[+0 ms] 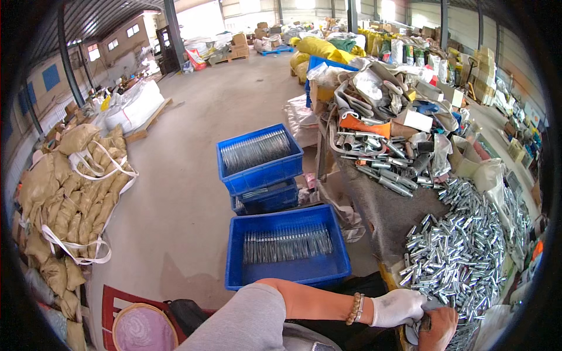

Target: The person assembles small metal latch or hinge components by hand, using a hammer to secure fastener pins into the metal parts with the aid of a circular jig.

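My left hand (397, 308), in a white glove with a beaded bracelet at the wrist, reaches across to the right at the near edge of the worktable. Its fingers curl against my right hand (440, 329), which looks bare and is closed too. Something grey (431, 305) shows between and around the fingers; its kind I cannot make out. Just beyond both hands spreads a large heap of short shiny metal cylinders (459, 251). Left of my arm, a blue crate (287, 272) holds a row of slim metal rods (287, 244).
Behind that crate stand stacked blue crates (260, 183), the top one filled with rods. Larger metal tubes (383, 167), bags and boxes crowd the table's far part. Tan sacks (70, 199) lie at left. A red seat (111, 310) with a round cushion is at lower left.
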### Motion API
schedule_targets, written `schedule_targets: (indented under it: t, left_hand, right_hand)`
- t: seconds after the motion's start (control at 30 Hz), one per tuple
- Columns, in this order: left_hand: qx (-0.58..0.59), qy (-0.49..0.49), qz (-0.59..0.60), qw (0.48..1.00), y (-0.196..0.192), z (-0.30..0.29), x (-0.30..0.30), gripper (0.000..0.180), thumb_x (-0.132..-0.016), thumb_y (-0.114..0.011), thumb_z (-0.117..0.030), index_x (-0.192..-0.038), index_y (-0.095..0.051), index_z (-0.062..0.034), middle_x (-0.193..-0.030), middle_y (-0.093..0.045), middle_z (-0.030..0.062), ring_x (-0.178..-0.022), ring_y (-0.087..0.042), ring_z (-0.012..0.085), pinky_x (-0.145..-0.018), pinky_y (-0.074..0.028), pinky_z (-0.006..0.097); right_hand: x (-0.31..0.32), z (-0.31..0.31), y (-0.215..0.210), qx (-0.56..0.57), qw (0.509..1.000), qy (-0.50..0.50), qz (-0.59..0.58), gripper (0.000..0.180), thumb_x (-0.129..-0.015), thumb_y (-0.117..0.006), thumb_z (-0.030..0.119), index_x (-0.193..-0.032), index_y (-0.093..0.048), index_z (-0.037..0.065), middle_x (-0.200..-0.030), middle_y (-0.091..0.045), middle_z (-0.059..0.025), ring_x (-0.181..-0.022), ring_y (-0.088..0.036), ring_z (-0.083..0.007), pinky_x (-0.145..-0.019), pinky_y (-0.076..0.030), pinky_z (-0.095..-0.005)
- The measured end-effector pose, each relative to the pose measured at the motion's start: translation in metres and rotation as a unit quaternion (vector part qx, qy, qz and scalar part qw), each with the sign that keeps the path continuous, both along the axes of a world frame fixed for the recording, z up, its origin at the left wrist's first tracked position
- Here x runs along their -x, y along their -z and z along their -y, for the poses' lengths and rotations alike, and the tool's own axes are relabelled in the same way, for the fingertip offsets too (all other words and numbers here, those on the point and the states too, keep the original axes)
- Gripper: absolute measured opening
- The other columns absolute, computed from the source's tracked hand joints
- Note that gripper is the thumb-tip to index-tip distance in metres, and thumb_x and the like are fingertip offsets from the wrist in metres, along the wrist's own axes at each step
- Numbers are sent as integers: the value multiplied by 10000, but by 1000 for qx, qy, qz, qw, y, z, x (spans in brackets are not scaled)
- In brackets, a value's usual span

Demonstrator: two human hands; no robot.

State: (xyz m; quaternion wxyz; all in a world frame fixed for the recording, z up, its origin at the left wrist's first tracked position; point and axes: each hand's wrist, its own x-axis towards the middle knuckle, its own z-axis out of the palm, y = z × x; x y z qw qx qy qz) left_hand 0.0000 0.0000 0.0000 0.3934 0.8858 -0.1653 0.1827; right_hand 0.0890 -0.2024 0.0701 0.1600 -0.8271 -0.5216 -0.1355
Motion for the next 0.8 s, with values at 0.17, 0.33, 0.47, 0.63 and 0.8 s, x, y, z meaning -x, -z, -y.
schedule_targets:
  t: [0.17,0.33,0.47,0.63,0.8]
  left_hand:
    - [48,-18,49,997,7,21,1,116,-904,-711,-189,-881,-685,-78,-932,-659,176,-906,-686,395,-808,-573,493]
    - [-65,-20,-6,998,-43,-28,14,84,-883,-697,-167,-884,-747,-100,-913,-699,164,-875,-714,369,-771,-582,485]
    - [-54,-8,42,998,-44,-24,19,132,-797,-824,-92,-901,-745,-108,-935,-667,80,-901,-697,310,-792,-578,418]
    - [-35,23,20,999,-40,-19,9,217,-767,-865,-93,-963,-776,-120,-931,-649,64,-907,-679,308,-791,-559,418]
    - [-37,17,26,999,-39,-17,11,223,-765,-864,-97,-968,-774,-120,-936,-647,64,-918,-676,307,-798,-558,421]
  right_hand:
    - [38,25,-23,-2,997,23,-73,358,-858,-650,8,-1196,-753,68,-1131,-715,-196,-1107,-647,-437,-1044,-493,-538]
    - [46,-6,-28,-123,963,116,-211,289,-717,-774,-83,-985,-777,27,-967,-718,-148,-953,-686,-357,-862,-533,-425]
    - [49,4,-18,-137,962,83,-223,304,-715,-778,-67,-1000,-781,40,-977,-716,-131,-948,-687,-346,-848,-560,-440]
    - [50,9,-13,-130,963,85,-221,293,-741,-768,-28,-1028,-772,36,-993,-696,-123,-952,-674,-349,-854,-560,-445]
    - [49,8,-12,-88,974,76,-193,308,-721,-770,-41,-1022,-772,28,-1015,-699,-116,-974,-678,-342,-880,-557,-435]
